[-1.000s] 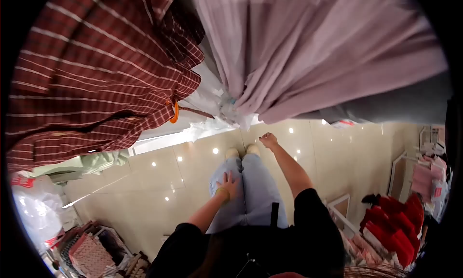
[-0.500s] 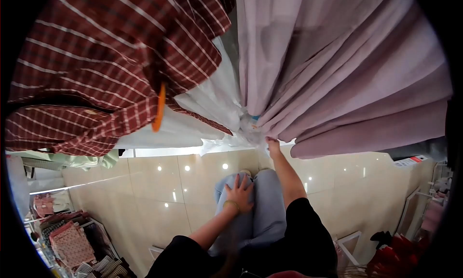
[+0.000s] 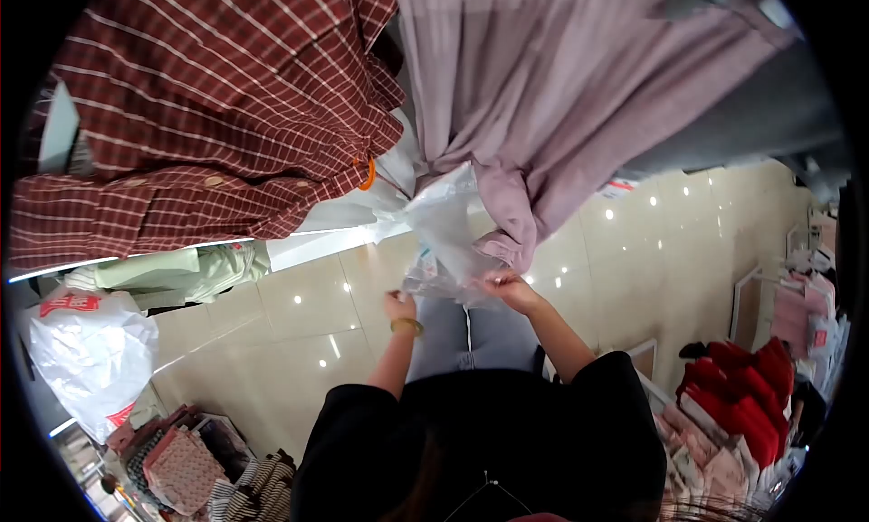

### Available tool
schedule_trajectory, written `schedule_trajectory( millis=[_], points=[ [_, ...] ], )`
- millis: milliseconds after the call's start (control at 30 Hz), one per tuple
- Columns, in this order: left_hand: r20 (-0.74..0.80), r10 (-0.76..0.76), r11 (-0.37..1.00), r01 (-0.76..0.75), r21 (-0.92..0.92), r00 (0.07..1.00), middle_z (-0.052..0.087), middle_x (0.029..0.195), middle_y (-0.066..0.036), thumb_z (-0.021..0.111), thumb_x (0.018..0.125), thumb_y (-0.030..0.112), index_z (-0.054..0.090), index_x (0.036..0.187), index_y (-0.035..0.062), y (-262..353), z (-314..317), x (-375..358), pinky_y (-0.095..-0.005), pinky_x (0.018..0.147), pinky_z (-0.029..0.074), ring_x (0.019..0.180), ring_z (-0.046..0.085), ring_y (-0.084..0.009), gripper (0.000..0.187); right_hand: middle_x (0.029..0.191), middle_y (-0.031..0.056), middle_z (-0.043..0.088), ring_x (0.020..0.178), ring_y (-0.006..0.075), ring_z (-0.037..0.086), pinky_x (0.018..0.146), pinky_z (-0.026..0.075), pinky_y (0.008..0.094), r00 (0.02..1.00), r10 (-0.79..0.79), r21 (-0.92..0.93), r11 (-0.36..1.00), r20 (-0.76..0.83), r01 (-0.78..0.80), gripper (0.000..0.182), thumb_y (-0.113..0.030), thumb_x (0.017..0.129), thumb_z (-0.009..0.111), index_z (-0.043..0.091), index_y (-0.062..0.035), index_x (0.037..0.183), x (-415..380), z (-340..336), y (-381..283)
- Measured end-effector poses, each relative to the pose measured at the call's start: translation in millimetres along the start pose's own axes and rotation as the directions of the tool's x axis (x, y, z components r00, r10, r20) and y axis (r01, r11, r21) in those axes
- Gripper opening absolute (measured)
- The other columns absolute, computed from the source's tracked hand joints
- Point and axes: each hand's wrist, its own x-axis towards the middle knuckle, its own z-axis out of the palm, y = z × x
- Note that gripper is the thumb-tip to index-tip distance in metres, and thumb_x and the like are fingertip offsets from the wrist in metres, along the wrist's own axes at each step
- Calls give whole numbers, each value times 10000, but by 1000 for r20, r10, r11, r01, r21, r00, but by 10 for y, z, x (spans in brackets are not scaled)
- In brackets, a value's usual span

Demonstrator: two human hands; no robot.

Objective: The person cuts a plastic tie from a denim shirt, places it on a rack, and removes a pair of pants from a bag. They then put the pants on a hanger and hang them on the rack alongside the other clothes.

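Observation:
A clear plastic bag (image 3: 444, 228) hangs between my two hands, in front of the mauve garments. My right hand (image 3: 512, 291) is closed on the lower right edge of the bag, just below a gathered end of mauve cloth (image 3: 507, 214). My left hand (image 3: 399, 306), with a bracelet at the wrist, has its fingers curled at the bag's lower left edge; what they hold is too small to make out. Left of the bag hangs a red plaid shirt (image 3: 226, 96) with an orange ring (image 3: 367, 174) at its edge.
A white plastic bag (image 3: 95, 354) and folded green clothes (image 3: 181, 273) are at the left. Folded pink and striped clothes (image 3: 186, 468) lie at the lower left. Red clothes (image 3: 738, 395) are at the lower right, near a pink stack (image 3: 797, 309).
My left hand has left my knee and risen beside the bag. The clear bag now hangs lower and spread out. My right hand has moved slightly down, and the view has shifted.

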Motion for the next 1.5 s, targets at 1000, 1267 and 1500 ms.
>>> schedule_trajectory(
  millis=[1000,1267,1500],
  points=[
    [518,839,-42,-970,-239,-164,586,838,-87,560,683,-44,632,900,38,3837,-1698,-922,-347,650,492,744,595,-273,243,931,20,629,1133,246,499,1058,289,491,793,-609,-950,254,-13,180,86,-105,623,702,627,-77,653,-2283,21,-996],
    [391,640,-606,-747,-273,-661,576,872,-5,586,684,95,586,778,64,4014,-1607,-1494,-266,683,422,788,547,-117,99,729,125,632,658,289,612,630,489,342,634,-743,-734,551,-215,397,101,-89,739,675,610,-13,726,-2695,56,-1774],
    [325,557,-703,-642,-306,-764,580,871,-12,575,696,117,606,780,67,3729,-1399,-1832,-266,715,426,798,543,-122,102,1020,149,626,896,300,593,803,463,355,945,-327,-720,651,18,239,280,-70,744,613,601,-7,1016,-1777,185,-1325]
  ],
)
